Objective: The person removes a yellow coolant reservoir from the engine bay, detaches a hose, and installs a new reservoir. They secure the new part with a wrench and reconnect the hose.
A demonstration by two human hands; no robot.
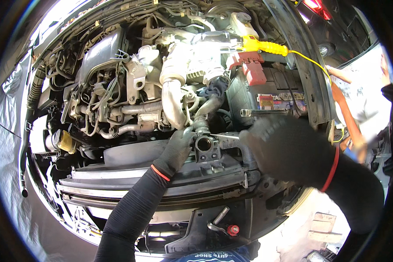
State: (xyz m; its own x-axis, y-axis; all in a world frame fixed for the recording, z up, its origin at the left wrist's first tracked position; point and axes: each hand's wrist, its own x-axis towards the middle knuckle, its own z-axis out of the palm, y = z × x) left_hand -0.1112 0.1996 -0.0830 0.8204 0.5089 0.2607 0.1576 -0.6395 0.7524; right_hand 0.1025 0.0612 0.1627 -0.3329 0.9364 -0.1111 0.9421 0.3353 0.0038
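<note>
Housing [208,153] likely stiff, best held outside — my left hand [175,149] beside, grip untellable; right hand [263,136] clenched round bar [228,137].

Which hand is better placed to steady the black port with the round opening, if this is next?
Probably the left hand: it is right at the left side of the port. The blurred right hand is farther off, with a metal bar between.
</note>
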